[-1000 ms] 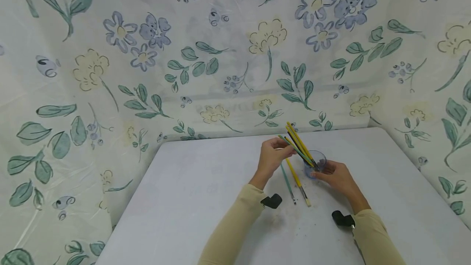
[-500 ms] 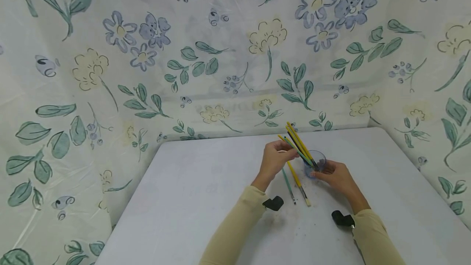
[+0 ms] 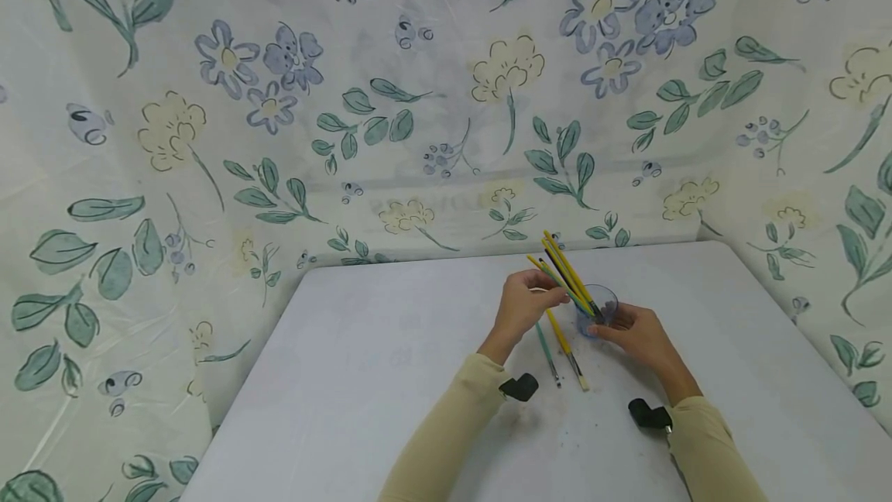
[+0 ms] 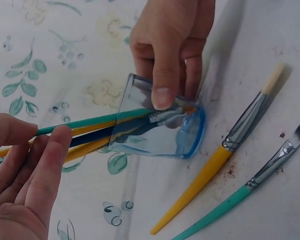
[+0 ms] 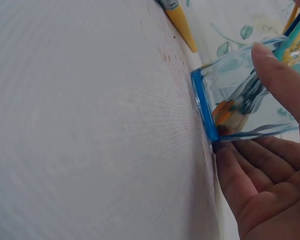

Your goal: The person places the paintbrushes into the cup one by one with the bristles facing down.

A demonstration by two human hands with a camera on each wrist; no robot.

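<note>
My left hand (image 3: 521, 308) pinches the handle of a green paintbrush (image 4: 92, 121), whose bristle end is down inside a clear cup with a blue base (image 4: 199, 132). Yellow-handled paintbrushes (image 3: 566, 266) and a dark blue one (image 4: 102, 134) lean in the same cup, their handles passing by my left fingers. My right hand (image 3: 644, 335) holds the cup low on its side, thumb (image 5: 277, 75) across the near wall and fingers behind. Bristles show through the plastic near the cup's bottom, which stands at the white table (image 5: 105, 125).
A yellow flat paintbrush (image 4: 205, 172) and a green paintbrush (image 4: 240, 194) lie side by side on the table, left of and nearer than the cup. Reddish-brown specks dot the surface around them. Floral cloth (image 3: 446, 99) hangs behind and at both sides.
My left hand has slid a little to the right and down along the brush handles, closer to the cup. My right hand and the cup have stayed in place.
</note>
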